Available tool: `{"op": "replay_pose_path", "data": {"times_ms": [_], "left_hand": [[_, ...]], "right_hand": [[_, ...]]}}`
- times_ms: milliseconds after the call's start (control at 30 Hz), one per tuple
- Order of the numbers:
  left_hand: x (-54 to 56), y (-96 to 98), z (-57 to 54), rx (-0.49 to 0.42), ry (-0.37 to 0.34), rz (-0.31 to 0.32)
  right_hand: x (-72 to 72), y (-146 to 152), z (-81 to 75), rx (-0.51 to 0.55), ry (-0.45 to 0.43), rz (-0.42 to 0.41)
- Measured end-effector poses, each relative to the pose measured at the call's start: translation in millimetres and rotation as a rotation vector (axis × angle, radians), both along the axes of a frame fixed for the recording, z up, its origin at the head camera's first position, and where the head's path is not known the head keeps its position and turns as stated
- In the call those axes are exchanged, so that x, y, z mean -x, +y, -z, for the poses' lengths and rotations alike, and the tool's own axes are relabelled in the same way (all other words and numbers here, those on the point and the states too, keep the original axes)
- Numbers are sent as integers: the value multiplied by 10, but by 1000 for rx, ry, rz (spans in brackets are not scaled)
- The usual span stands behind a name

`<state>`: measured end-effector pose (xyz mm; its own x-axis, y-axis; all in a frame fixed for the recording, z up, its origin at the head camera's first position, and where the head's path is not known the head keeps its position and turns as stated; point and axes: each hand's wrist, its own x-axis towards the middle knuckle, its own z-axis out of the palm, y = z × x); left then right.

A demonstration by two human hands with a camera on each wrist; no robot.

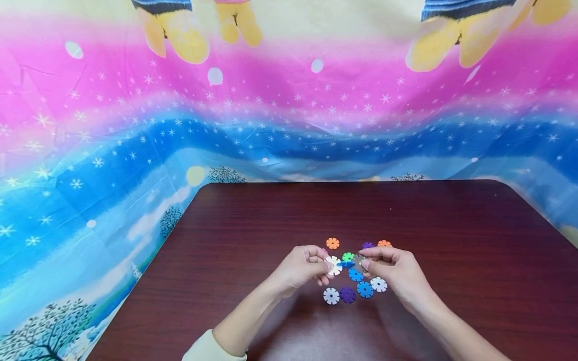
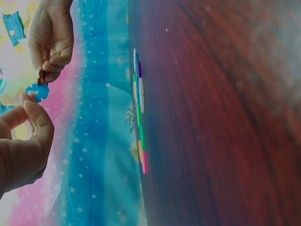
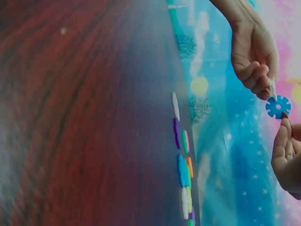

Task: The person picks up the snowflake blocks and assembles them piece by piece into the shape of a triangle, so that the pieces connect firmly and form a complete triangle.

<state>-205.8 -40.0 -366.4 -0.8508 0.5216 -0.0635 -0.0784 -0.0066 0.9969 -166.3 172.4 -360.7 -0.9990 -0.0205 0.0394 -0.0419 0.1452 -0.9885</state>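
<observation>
My left hand (image 1: 303, 271) pinches a cream-white notched disc (image 1: 335, 266) between thumb and fingers. Opposite it, my right hand (image 1: 399, 273) pinches a brownish-grey notched disc (image 1: 359, 262). Between the two discs sits a blue notched disc (image 3: 273, 108), seen edge-on in the head view and joined to both. The joined pieces are held up above the table, as both wrist views show. In the left wrist view, fingers cover part of the brownish disc (image 2: 41, 76).
On the dark red-brown table (image 1: 253, 225) several loose notched discs lie flat below the hands, among them an orange disc (image 1: 332, 243), a purple disc (image 1: 347, 295), a blue disc (image 1: 365, 289) and a white disc (image 1: 331, 296). A printed cloth (image 1: 280, 115) hangs behind the table.
</observation>
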Motion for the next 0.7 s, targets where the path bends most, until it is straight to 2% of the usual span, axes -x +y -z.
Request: {"op": "replay_pose_path", "data": {"times_ms": [100, 167, 400, 500, 700], "left_hand": [[-6, -2, 4, 9, 20, -9], [-3, -11, 11, 10, 25, -10], [-9, -2, 41, -30, 28, -1], [-23, 28, 39, -50, 37, -3], [-28, 66, 5, -11, 80, -34]], "right_hand": [[-10, -38, 7, 11, 8, 44], [-12, -50, 10, 22, 15, 46], [3, 5, 7, 21, 63, -74], [21, 31, -4, 33, 83, -91], [40, 93, -27, 22, 70, -136]]}}
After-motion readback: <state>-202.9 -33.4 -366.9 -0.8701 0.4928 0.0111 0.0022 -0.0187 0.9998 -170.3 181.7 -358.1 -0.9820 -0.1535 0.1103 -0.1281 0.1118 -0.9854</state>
